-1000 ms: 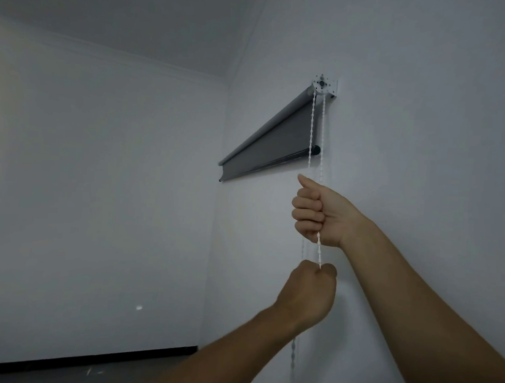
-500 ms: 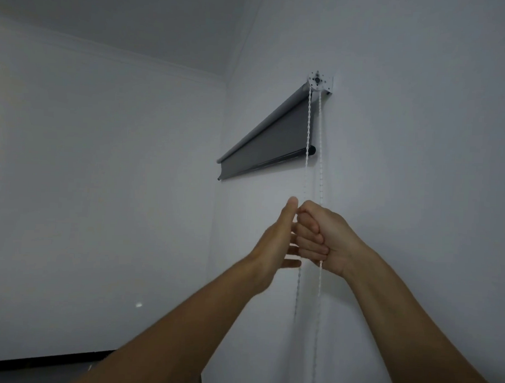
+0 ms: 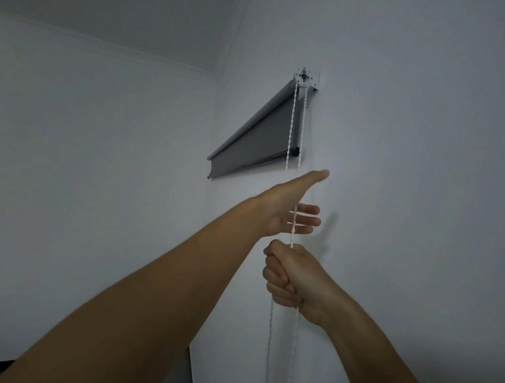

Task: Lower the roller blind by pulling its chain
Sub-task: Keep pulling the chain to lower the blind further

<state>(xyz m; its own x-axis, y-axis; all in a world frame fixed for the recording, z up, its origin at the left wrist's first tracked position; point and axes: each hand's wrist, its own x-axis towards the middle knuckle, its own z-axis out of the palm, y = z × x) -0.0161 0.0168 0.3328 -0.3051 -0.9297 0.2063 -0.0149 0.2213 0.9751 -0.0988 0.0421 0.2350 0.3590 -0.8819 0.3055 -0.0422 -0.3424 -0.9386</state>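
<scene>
White bead chain (image 3: 291, 126) hangs from the grey roller blind (image 3: 264, 146); I see my right hand (image 3: 292, 281) fisted around it, my left hand (image 3: 290, 210) spread, fingers straight, just above.

Left hand (image 3: 285, 212) above right hand (image 3: 291, 275), roller blind (image 3: 264, 140) overhead, chain (image 3: 291, 118) between.
</scene>
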